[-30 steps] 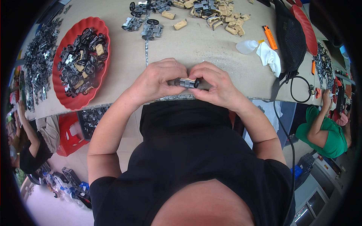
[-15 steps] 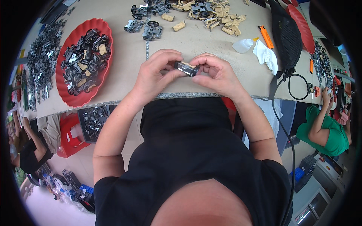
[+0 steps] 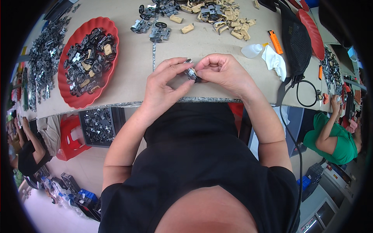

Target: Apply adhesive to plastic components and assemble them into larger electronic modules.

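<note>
Left: dark wheeled parts (image 3: 89,64) are heaped in a red scalloped tray (image 3: 83,101). By the left hand (image 3: 163,82), a small grey-and-black piece (image 3: 191,73) is clamped between thumb and fingers — held over the table (image 3: 130,66). At its right side the right hand's (image 3: 223,72) thumb and forefinger are closely set; grip there cannot be told. Farther right: white bottle (image 3: 251,51), white cloth (image 3: 274,64), orange tool (image 3: 276,42).

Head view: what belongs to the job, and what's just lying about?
Likely job:
small grey-black part between left hand and right hand
black-wheeled grey chassis
loose tan pieces

Probably lying about:
slim orange tool
crumpled white cloth
black mesh bag
</note>
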The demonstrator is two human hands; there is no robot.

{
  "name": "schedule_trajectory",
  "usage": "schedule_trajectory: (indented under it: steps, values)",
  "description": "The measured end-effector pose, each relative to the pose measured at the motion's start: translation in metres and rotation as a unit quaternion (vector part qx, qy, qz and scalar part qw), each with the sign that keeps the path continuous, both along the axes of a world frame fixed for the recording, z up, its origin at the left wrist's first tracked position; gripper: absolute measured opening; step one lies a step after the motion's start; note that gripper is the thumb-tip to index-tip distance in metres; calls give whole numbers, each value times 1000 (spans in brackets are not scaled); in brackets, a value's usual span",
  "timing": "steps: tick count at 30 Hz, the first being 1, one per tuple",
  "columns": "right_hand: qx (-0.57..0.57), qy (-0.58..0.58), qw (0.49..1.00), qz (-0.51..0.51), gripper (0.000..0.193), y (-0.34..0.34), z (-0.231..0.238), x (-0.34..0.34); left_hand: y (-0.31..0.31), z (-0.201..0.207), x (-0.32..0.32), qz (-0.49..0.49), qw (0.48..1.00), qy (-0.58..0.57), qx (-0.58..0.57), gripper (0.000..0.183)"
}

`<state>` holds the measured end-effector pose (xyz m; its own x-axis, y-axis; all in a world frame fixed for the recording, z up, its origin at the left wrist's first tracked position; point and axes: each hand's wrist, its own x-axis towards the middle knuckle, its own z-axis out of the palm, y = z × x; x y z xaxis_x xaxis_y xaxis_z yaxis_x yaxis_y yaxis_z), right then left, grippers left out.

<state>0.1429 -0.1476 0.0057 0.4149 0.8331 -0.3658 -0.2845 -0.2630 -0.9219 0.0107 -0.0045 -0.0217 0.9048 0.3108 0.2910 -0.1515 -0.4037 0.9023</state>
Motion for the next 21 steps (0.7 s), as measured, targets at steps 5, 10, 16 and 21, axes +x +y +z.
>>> schedule_trajectory:
  steps: [5,10,16,21]
  values:
    - [-55,-7,998,39,12,6,6,4,-2,4,0,10,1000,-10,24,39]
    - [-64,-39,997,15,19,11,6,-2,-3,3,-2,19,999,-7,50,41]
    - [-60,-53,997,-21,25,12,0,-8,-2,1,0,25,997,-16,72,42]
    - [-47,-48,997,-25,20,11,2,-9,-1,1,-1,26,999,-12,39,42]
